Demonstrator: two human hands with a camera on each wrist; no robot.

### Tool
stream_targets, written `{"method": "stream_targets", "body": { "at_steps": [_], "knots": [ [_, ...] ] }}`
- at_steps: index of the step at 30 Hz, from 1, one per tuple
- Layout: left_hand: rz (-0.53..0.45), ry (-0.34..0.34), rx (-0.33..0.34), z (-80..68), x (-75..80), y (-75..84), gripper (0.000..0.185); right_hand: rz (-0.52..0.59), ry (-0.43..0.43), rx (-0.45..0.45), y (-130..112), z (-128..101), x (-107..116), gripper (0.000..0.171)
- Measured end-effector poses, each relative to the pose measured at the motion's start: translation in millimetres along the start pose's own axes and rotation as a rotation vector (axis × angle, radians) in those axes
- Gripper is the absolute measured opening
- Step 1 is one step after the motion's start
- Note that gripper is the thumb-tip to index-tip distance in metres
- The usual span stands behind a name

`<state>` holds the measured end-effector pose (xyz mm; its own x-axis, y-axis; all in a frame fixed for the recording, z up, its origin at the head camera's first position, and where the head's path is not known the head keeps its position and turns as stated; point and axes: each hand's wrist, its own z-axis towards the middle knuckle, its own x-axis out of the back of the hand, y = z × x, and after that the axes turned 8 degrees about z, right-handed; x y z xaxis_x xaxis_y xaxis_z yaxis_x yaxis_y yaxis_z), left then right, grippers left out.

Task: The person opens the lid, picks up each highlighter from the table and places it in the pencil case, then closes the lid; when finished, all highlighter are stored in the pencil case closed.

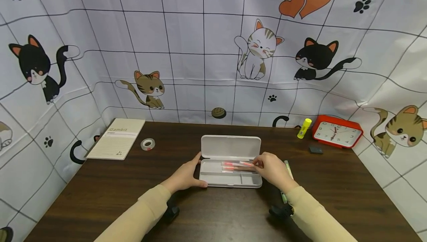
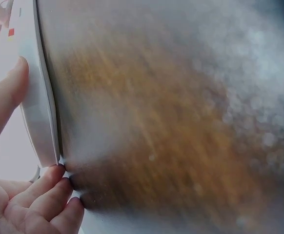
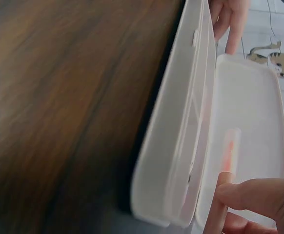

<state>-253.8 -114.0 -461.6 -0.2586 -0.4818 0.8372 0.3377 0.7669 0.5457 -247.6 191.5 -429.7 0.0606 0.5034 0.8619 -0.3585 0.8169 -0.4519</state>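
Gripping one pen (image 3: 224,179) — right hand (image 1: 274,169); one white case (image 1: 218,179) — left hand (image 1: 184,175).

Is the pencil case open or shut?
Open. The pencil case has its lid swung back, so you can see its compartments.

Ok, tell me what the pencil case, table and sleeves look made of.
Pencil case: probably hard plastic, smooth with a soft sheen; its thin moulded walls and rounded corners suggest it.
Table: wood or wood-look laminate, low sheen; streaky dark grain shows, leaving which open.
Sleeves: matte knit or woven fabric, judging by the soft creases.
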Motion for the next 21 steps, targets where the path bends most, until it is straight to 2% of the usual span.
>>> {"method": "stream_targets", "body": {
  "at_steps": [15, 21],
  "knots": [
    [0.003, -0.005, 0.009, -0.3, 1.8, 3.5, 0.113, 0.002, -0.018, 0.039, -22.9, 17.5, -25.1, 0.007],
    [-0.007, 0.000, 0.011, -1.5, 3.0, 4.7, 0.113, 0.004, -0.012, 0.048, -27.7, 19.6, -29.0, 0.006]
  ]
}}
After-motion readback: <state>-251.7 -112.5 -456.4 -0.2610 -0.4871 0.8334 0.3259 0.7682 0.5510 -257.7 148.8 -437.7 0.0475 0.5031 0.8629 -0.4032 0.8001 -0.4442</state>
